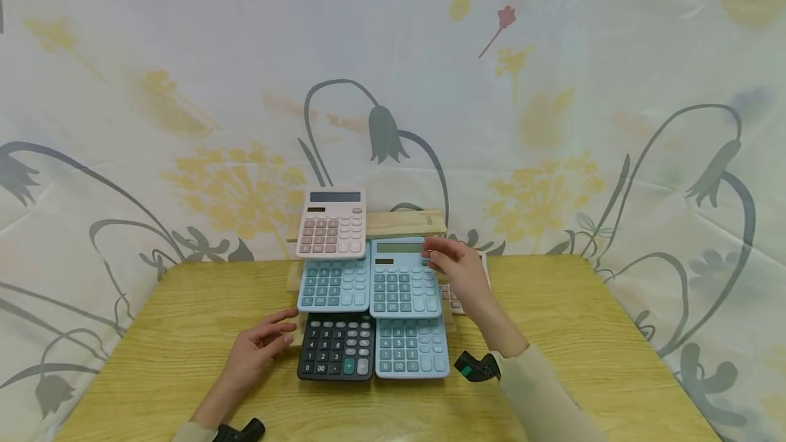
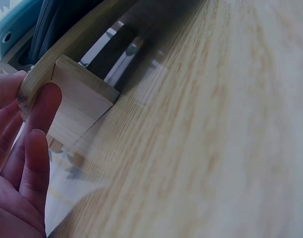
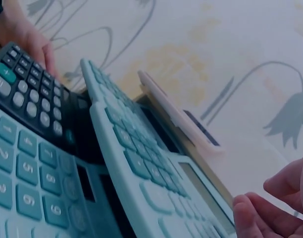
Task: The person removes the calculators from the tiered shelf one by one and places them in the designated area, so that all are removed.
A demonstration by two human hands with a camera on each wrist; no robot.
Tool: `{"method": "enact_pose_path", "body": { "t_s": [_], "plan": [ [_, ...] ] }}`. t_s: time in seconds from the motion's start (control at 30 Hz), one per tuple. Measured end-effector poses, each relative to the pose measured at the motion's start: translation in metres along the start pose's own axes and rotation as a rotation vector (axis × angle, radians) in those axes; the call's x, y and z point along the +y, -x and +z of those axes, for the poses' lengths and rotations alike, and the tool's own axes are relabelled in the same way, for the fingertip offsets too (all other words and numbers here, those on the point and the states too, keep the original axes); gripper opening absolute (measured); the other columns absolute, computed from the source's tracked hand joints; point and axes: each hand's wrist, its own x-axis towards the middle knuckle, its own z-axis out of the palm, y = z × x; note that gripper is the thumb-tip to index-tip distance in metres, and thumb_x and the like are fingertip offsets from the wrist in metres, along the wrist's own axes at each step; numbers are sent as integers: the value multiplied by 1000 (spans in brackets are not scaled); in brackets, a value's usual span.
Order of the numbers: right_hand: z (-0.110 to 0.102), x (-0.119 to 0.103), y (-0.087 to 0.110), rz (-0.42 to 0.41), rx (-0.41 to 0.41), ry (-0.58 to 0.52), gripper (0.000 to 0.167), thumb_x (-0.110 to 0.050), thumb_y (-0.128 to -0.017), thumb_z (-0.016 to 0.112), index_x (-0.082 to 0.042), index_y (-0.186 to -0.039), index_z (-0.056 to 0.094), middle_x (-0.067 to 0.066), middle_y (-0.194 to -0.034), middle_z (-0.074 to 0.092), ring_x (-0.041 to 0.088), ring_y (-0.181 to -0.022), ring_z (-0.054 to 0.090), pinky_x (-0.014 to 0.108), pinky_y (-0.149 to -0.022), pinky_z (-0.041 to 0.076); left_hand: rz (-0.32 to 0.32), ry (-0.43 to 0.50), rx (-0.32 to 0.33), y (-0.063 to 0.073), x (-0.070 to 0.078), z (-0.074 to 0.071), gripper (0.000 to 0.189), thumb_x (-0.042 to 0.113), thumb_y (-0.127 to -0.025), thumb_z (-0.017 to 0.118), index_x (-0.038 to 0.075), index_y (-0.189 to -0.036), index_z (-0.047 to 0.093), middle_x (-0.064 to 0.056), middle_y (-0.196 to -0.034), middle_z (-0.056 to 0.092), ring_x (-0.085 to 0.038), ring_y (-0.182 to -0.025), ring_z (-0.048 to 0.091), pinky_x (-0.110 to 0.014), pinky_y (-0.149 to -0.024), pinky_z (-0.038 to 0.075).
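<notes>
Left hand: pinching the edge of the tiered pale-wood stand.
Black rectangular plastic calculator: on bottom tier, just right of left hand.
Right hand: loosely bent, thumb apart, nothing held.
Light-blue rectangular plastic calculator: middle tier, at right hand's fingertips, contact unclear.

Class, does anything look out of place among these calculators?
Yes: a partly hidden pale calculator behind the right hand sits off to the right, outside the two columns the other calculators form.
</notes>
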Motion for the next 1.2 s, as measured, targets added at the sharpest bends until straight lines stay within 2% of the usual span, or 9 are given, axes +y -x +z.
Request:
{"method": "enact_pose_path", "body": {
  "t_s": [0.13,0.3,0.5,0.63,0.8,0.97,1.2],
  "plan": [
    [13,-2,-6,9,-43,0,31,-1,-101,54,7,-130,59,23,-125,62,30,-111,63,31,-90,53,10,-1,4,0,-1,0,16,2,-91,70,-2,-106,74,-22,-133,60,-8,-98,64,-24,-66,53],
    [27,-3,-13,37,-85,7,31,-4,-101,56,6,-130,59,24,-123,63,31,-111,64,32,-91,53,18,8,5,0,-1,0,16,2,-91,70,-3,-106,74,-23,-132,60,-4,-98,63,-24,-66,53],
    [41,-6,-18,65,-120,4,31,-3,-101,55,4,-131,60,21,-122,64,29,-111,64,35,-92,53,-5,-9,6,0,-1,1,16,4,-92,70,-2,-106,74,-22,-133,59,-2,-101,62,-24,-68,53],
    [50,-7,-21,82,-131,5,31,-3,-100,57,2,-130,62,16,-120,66,25,-111,65,33,-91,54,-21,-15,9,1,0,0,16,6,-92,71,-2,-106,74,-20,-133,60,-2,-103,62,-24,-69,54],
    [61,-8,-27,109,-156,-31,30,-3,-99,58,0,-129,63,15,-123,64,26,-113,64,31,-89,54,-3,1,13,1,0,-1,17,4,-92,70,-4,-107,73,-18,-132,61,3,-110,59,-22,-73,54],
    [71,-7,-31,136,-165,-72,30,-1,-99,57,0,-129,63,15,-124,63,25,-114,63,31,-87,55,13,22,14,2,2,-1,17,1,-91,70,-5,-106,73,-22,-132,60,3,-109,60,-21,-73,53],
    [77,-11,-33,158,-172,-55,30,-4,-101,56,-3,-129,65,12,-126,63,22,-113,62,31,-89,54,-2,25,7,0,0,0,17,2,-91,70,-6,-107,73,-21,-132,60,4,-111,58,-19,-79,53]
  ]
}}
